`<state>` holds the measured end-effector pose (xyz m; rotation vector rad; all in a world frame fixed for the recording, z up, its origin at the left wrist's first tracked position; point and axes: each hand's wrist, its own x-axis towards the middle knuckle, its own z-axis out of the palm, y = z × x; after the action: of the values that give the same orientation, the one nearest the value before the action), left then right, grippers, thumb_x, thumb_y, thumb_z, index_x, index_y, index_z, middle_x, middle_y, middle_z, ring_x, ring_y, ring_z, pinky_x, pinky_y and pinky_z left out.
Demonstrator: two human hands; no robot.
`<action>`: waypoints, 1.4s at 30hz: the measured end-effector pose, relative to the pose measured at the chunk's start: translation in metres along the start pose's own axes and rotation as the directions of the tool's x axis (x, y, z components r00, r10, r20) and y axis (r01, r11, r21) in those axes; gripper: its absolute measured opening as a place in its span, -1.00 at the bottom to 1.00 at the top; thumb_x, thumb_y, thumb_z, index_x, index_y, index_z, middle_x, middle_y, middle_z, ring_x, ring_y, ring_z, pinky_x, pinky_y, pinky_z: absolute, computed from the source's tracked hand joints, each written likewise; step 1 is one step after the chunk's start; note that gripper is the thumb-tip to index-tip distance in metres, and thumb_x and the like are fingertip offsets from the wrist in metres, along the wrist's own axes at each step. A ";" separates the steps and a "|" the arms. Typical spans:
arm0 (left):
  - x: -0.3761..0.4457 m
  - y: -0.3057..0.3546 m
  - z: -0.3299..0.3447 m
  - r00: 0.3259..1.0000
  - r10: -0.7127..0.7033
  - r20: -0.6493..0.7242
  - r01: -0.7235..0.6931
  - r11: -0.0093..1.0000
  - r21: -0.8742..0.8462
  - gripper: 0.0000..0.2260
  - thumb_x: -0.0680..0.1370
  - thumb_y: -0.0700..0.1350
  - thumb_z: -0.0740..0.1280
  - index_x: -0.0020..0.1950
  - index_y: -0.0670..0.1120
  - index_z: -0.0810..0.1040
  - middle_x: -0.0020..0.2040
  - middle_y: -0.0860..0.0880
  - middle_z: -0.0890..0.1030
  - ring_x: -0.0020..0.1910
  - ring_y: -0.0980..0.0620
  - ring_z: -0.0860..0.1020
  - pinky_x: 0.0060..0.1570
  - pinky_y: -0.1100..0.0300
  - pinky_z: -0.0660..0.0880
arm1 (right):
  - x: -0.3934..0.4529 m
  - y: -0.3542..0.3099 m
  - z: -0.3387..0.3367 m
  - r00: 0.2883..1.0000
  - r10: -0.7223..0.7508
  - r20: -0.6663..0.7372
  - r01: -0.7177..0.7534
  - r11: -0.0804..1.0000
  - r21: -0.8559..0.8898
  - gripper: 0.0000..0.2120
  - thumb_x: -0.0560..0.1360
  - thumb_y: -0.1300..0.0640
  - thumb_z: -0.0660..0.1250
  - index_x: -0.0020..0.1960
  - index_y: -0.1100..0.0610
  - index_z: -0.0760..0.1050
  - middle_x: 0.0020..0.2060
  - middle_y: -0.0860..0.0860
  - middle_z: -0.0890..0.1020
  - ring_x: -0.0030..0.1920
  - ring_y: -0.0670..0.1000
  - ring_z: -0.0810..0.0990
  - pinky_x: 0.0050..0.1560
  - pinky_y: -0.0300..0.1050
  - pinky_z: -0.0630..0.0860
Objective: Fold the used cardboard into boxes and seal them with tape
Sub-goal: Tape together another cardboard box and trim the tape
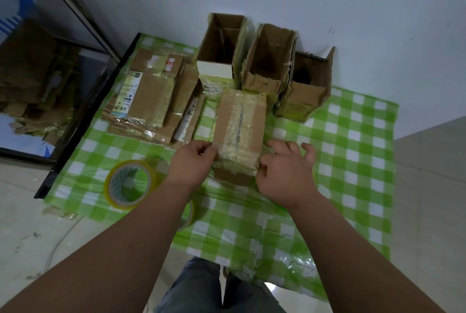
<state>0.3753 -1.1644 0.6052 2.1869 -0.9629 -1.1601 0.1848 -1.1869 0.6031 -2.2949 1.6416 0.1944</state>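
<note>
We press fresh tape onto the box [239, 131]: left hand [194, 161] pinches its near-left corner, right hand [285, 171] lies loose against its right side; next, smoothing the tape ends down.

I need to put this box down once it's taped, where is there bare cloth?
Bare cloth right of the taped box, below the open boxes. Crowded left: flat cardboard, tape roll.
</note>
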 end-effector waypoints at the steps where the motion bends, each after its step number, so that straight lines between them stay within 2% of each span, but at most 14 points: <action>1: -0.001 -0.002 -0.001 1.000 0.012 0.020 -0.012 1.000 -0.027 -0.79 0.58 0.02 0.35 0.13 -0.04 0.64 -0.03 0.04 0.66 -0.03 0.07 0.59 -0.06 0.21 0.42 | 0.000 -0.001 -0.002 1.000 -0.011 0.022 0.011 1.000 0.011 -0.74 0.45 -0.08 0.24 0.00 -0.03 0.64 0.43 -0.07 0.39 0.40 0.04 0.28 0.40 0.15 -0.18; 4: -0.001 -0.007 -0.006 0.992 0.080 0.093 -0.075 0.996 -0.054 -0.78 0.50 -0.01 0.47 0.13 0.04 0.65 -0.02 0.12 0.69 -0.02 0.17 0.64 0.06 0.19 0.54 | 0.002 -0.004 -0.009 0.998 -0.040 0.052 0.038 0.999 0.032 -0.70 0.44 -0.16 0.28 0.06 -0.05 0.62 0.45 -0.08 0.35 0.41 0.03 0.26 0.43 0.16 -0.19; 7: -0.001 -0.007 -0.010 0.977 0.134 0.166 -0.133 0.991 -0.020 -0.61 0.44 -0.08 0.53 0.21 0.19 0.54 -0.03 0.23 0.65 -0.08 0.31 0.61 -0.03 0.34 0.51 | 0.004 -0.003 -0.010 0.995 -0.065 0.073 0.064 0.998 0.023 -0.64 0.43 -0.24 0.27 0.09 -0.09 0.62 0.45 -0.08 0.36 0.41 0.02 0.26 0.42 0.17 -0.19; 11: 0.003 -0.012 -0.012 0.968 0.190 0.167 -0.211 0.970 0.119 -0.47 0.43 -0.10 0.52 0.37 0.13 0.50 0.08 0.16 0.66 0.02 0.22 0.62 0.09 0.19 0.54 | 0.004 -0.001 -0.010 0.994 -0.082 0.072 0.080 0.996 0.028 -0.62 0.46 -0.29 0.25 0.08 -0.08 0.62 0.45 -0.06 0.36 0.42 0.03 0.26 0.43 0.17 -0.17; 14: 0.005 -0.013 -0.012 0.962 0.220 0.162 -0.252 0.943 0.219 -0.50 0.45 -0.10 0.50 0.36 0.13 0.50 0.05 0.20 0.64 0.01 0.22 0.61 -0.05 0.36 0.46 | 0.005 -0.002 -0.010 0.994 -0.080 0.071 0.079 0.997 0.018 -0.54 0.46 -0.37 0.21 0.09 -0.06 0.62 0.43 -0.04 0.38 0.42 0.05 0.26 0.42 0.15 -0.17; 19: 0.006 -0.014 -0.006 0.961 0.239 0.138 -0.270 0.921 0.280 -0.57 0.45 -0.04 0.49 0.30 0.19 0.53 0.05 0.19 0.67 0.04 0.15 0.62 0.07 0.09 0.57 | 0.009 -0.008 -0.004 1.000 -0.019 0.014 0.020 0.999 -0.039 -0.61 0.49 -0.27 0.24 0.05 -0.03 0.64 0.27 -0.07 0.49 0.34 0.05 0.33 0.39 0.16 -0.17; 23: 0.002 -0.014 0.002 0.980 0.196 0.035 -0.198 0.942 0.272 -0.57 0.46 -0.03 0.47 0.31 0.04 0.50 0.14 0.07 0.65 0.11 0.04 0.62 0.08 0.13 0.53 | 0.003 -0.017 0.012 0.989 0.031 -0.146 -0.037 0.999 -0.040 -0.76 0.40 -0.12 0.36 -0.17 0.03 0.68 -0.01 -0.07 0.64 0.12 0.08 0.51 0.33 0.15 0.01; 26: 0.000 -0.014 0.005 0.989 0.148 -0.006 -0.142 0.960 0.241 -0.70 0.47 -0.03 0.48 0.10 -0.02 0.45 -0.01 0.05 0.59 0.01 0.00 0.61 -0.07 0.16 0.48 | 0.002 -0.016 0.019 0.982 0.024 -0.189 -0.032 0.999 -0.037 -0.76 0.36 -0.09 0.34 -0.29 0.03 0.67 -0.06 -0.03 0.67 0.06 0.11 0.55 0.30 0.14 0.07; 29: 0.001 -0.016 0.002 0.992 0.127 -0.006 -0.122 0.960 0.250 -0.76 0.48 -0.02 0.47 0.00 0.00 0.45 -0.11 0.10 0.53 -0.09 0.06 0.53 -0.18 0.23 0.33 | 0.003 -0.012 0.008 0.998 -0.021 -0.058 0.019 0.999 -0.026 -0.60 0.39 -0.18 0.16 -0.16 0.02 0.69 0.11 -0.05 0.62 0.24 0.08 0.44 0.36 0.14 -0.08; 32: 0.004 -0.020 -0.003 0.993 0.107 0.041 -0.112 0.979 0.169 -0.85 0.49 -0.12 0.45 -0.04 -0.02 0.50 -0.15 0.11 0.57 -0.14 0.10 0.54 -0.27 0.32 0.37 | 0.005 -0.008 -0.006 0.995 -0.047 0.086 0.045 0.999 0.028 -0.52 0.36 -0.18 0.06 -0.03 0.00 0.66 0.29 -0.06 0.51 0.38 0.04 0.29 0.40 0.13 -0.20; 35: 0.007 -0.025 -0.008 0.996 0.042 0.083 -0.043 0.999 0.010 -0.85 0.51 -0.27 0.37 -0.11 0.00 0.55 -0.20 0.02 0.64 -0.14 -0.02 0.60 -0.17 0.18 0.50 | 0.005 -0.008 -0.013 0.988 -0.043 0.151 0.041 0.999 0.015 -0.72 0.47 -0.04 0.18 0.01 0.00 0.62 0.24 -0.08 0.51 0.36 0.05 0.31 0.44 0.18 -0.15; 37: 0.008 -0.026 -0.011 0.995 0.045 0.094 -0.044 0.999 -0.012 -0.84 0.52 -0.27 0.39 -0.12 0.00 0.56 -0.16 0.04 0.66 -0.11 0.01 0.61 -0.15 0.19 0.50 | 0.004 -0.009 -0.013 0.989 -0.040 0.140 0.042 0.999 -0.008 -0.75 0.50 0.01 0.19 0.03 -0.02 0.61 0.19 -0.10 0.53 0.33 0.04 0.33 0.43 0.20 -0.13; 40: 0.006 -0.023 -0.012 0.991 0.080 0.103 -0.082 0.997 0.011 -0.89 0.51 -0.21 0.45 -0.07 -0.04 0.56 -0.11 0.11 0.62 -0.08 0.14 0.58 -0.19 0.35 0.42 | 0.003 -0.010 -0.012 0.990 -0.028 0.139 0.032 0.999 -0.026 -0.73 0.51 -0.09 0.20 0.01 -0.02 0.62 0.18 -0.10 0.55 0.32 0.04 0.35 0.43 0.21 -0.13; 42: 0.008 -0.023 -0.011 0.991 0.096 0.089 -0.102 0.993 0.067 -0.89 0.50 -0.18 0.46 -0.05 -0.03 0.56 -0.07 0.10 0.62 -0.06 0.14 0.58 -0.15 0.28 0.41 | 0.005 -0.010 -0.011 0.988 -0.020 0.152 0.030 0.998 -0.064 -0.69 0.54 -0.16 0.18 -0.01 -0.02 0.62 0.15 -0.10 0.56 0.30 0.05 0.38 0.44 0.22 -0.10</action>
<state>0.3957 -1.1548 0.5910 2.1321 -1.1525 -1.1984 0.1946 -1.1923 0.6139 -2.2854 1.5520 0.4124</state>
